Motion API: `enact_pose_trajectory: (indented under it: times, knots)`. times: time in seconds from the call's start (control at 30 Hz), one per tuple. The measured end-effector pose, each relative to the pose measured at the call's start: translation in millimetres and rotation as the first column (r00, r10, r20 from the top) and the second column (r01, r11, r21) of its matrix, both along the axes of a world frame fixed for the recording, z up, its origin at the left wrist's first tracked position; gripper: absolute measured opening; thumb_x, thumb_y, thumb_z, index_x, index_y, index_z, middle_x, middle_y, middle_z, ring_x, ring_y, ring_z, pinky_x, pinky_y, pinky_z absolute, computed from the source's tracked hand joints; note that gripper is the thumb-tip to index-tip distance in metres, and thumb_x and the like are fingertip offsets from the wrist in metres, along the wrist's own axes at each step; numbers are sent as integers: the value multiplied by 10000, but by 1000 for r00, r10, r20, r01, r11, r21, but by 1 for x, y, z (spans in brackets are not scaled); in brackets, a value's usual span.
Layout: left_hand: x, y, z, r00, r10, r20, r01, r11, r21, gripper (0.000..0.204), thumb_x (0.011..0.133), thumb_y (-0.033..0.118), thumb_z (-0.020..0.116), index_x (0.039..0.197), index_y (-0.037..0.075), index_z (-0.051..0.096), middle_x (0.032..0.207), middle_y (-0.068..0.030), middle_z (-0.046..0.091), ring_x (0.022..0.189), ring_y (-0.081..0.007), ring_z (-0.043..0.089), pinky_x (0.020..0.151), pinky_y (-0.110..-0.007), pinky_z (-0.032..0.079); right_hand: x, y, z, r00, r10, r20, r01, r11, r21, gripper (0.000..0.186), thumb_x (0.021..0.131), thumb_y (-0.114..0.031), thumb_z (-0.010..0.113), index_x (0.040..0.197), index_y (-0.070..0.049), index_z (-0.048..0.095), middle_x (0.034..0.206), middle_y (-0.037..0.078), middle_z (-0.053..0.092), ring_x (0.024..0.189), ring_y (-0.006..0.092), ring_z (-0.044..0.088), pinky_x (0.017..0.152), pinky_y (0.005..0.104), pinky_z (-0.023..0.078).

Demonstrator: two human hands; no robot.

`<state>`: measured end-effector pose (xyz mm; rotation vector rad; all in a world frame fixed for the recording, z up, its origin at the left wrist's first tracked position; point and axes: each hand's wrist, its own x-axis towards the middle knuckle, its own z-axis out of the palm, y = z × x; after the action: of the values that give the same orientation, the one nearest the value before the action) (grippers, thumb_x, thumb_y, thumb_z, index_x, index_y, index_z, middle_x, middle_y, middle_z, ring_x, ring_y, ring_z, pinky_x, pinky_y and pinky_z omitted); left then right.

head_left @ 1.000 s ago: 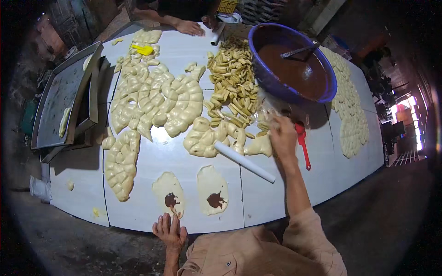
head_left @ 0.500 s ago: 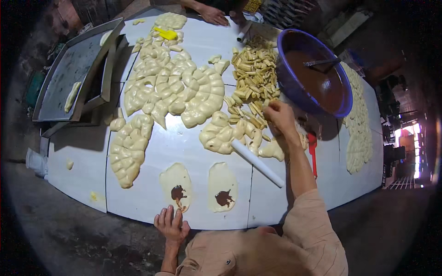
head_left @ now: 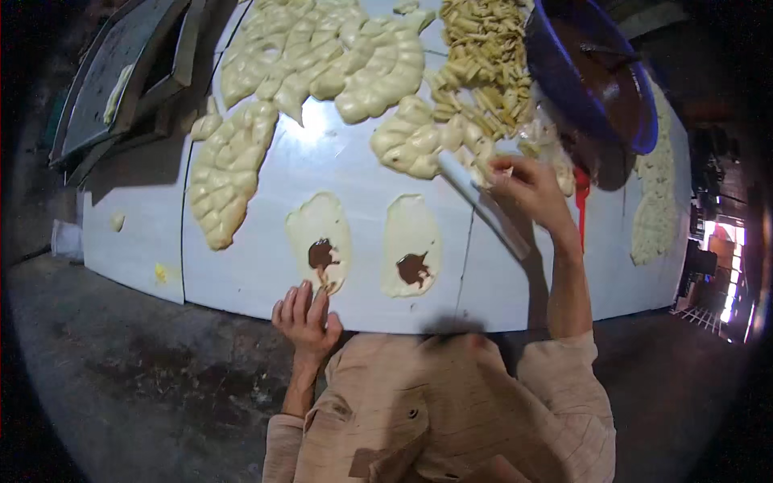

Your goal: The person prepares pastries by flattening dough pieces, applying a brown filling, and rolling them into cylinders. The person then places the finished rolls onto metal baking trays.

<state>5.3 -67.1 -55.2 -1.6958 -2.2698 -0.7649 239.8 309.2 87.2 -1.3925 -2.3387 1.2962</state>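
Two flat, oval dough sheets lie side by side near the table's front edge, the left sheet (head_left: 316, 217) and the right sheet (head_left: 411, 221). Each carries a dark brown, chocolate-like dab. On the left sheet a small tan strip (head_left: 325, 279) lies just below its dab. My left hand (head_left: 307, 320) rests at that sheet's near edge, fingers stretched out, tips by the strip. Above a white rolling pin (head_left: 459, 177) hangs my right hand (head_left: 535, 193), thumb and fingers pinched; what they hold is too small to make out.
Behind the pin lies a heap of cut, pale yellow pieces (head_left: 487, 60), beside a purple basin (head_left: 555, 76) of brown filling. Portioned dough (head_left: 233, 173) spreads over the left and far table. A red tool (head_left: 581, 205) lies right; metal trays (head_left: 109, 88) stand left.
My right hand has drawn back from the edge of the pale heap to above the rolling pin. The whole view has shifted, while my left hand stays at the left dough sheet.
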Motion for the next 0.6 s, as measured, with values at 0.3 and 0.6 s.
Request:
enact_pose_trajectory:
  times: [0.3, 0.6]
  knots:
    - [14, 9, 26, 987, -9, 161, 24, 996, -91, 379, 877, 260, 721, 1242, 169, 675, 1480, -126, 494, 1429, -310, 381, 1196, -603, 129, -14, -143, -37, 956, 282, -75, -243, 912, 329, 200, 905, -253, 722, 1043, -111, 703, 1015, 46, 669, 814, 260, 689, 690, 346, 557]
    - [29, 61, 51, 921, -336, 195, 361, 926, -108, 384, 798, 264, 842, 1154, 234, 702, 1438, -106, 536, 1393, -333, 432, 1166, -687, 196, -1, -167, -38, 985, 139, -104, -108, 959, 260, 216, 923, -220, 718, 1100, -100, 745, 1046, 105, 676, 823, 262, 706, 735, 363, 570]
